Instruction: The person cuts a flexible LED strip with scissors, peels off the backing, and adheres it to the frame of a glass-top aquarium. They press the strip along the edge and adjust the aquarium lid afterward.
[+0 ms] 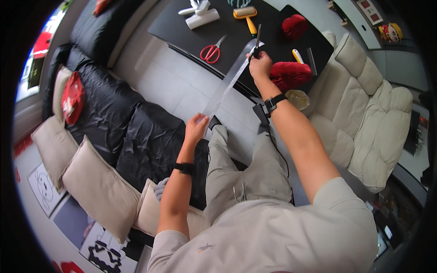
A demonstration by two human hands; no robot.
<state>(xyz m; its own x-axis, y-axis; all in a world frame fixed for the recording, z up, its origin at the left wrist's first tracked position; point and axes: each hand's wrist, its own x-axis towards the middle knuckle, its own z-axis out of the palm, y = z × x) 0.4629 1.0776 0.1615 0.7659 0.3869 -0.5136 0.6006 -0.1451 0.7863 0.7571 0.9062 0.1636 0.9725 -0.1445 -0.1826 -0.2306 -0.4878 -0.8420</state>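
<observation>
A long, translucent strip [224, 87] that looks like plastic film stretches from my left hand up to the edge of the black table [182, 38]. My left hand [196, 128] pinches its lower end, above the floor beside the black sofa. My right hand [261, 65] is closed around a pair of dark-handled scissors [259, 37] at the strip's upper end, blades pointing away from me. Whether the blades touch the strip, I cannot tell. Red-handled scissors [210, 53] lie on the table to the left of my right hand.
On the table are a white roll [202, 19], a yellow-handled roller [246, 14], and two red crumpled pieces [295, 26]. A bowl [298, 99] is by my right forearm. The black sofa [104, 100] flanks my left, a cream armchair [350, 100] my right.
</observation>
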